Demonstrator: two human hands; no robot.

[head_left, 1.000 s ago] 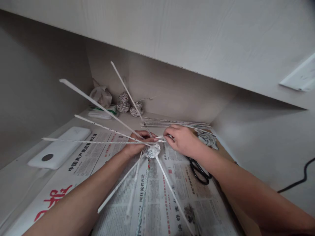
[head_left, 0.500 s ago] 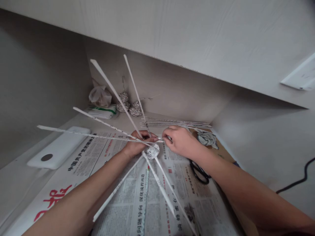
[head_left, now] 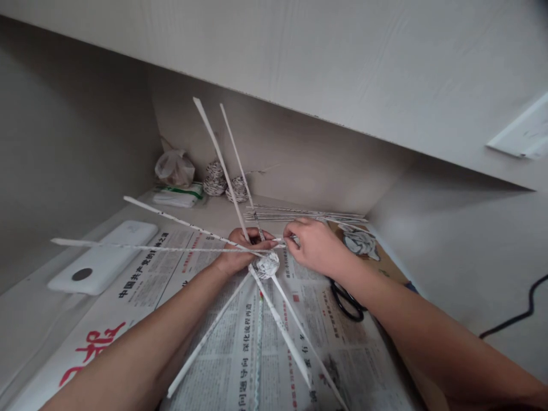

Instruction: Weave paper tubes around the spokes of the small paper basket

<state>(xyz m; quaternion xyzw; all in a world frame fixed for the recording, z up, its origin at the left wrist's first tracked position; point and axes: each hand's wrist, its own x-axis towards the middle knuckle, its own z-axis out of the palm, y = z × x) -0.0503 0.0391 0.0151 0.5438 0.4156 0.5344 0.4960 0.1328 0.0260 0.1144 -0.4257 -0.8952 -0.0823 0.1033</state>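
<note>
A small weave of rolled newspaper strips (head_left: 268, 266) has a round woven middle, with several long paper rods fanning out from it. My left hand (head_left: 240, 248) is closed on its far left side, thumb pressed near the bases of the rods. Just right of it, my right hand (head_left: 308, 242) pinches the end of a short paper strip (head_left: 279, 242) between thumb and fingers. The weave is held above the spread newspaper (head_left: 214, 319). The left fingers are partly hidden behind the rods.
Black-handled scissors (head_left: 349, 302) lie under my right forearm. Behind are a bundle of paper rods (head_left: 299, 215), two woven paper pieces (head_left: 214, 180) and a plastic bag (head_left: 174, 168). A white power bank (head_left: 105, 257) lies left. Crumpled paper (head_left: 360, 242) sits on cardboard at right.
The weave has turned and tilted slightly: the tall rear rod has swung right and the left rods have dipped. Both hands keep nearly the same place and grip.
</note>
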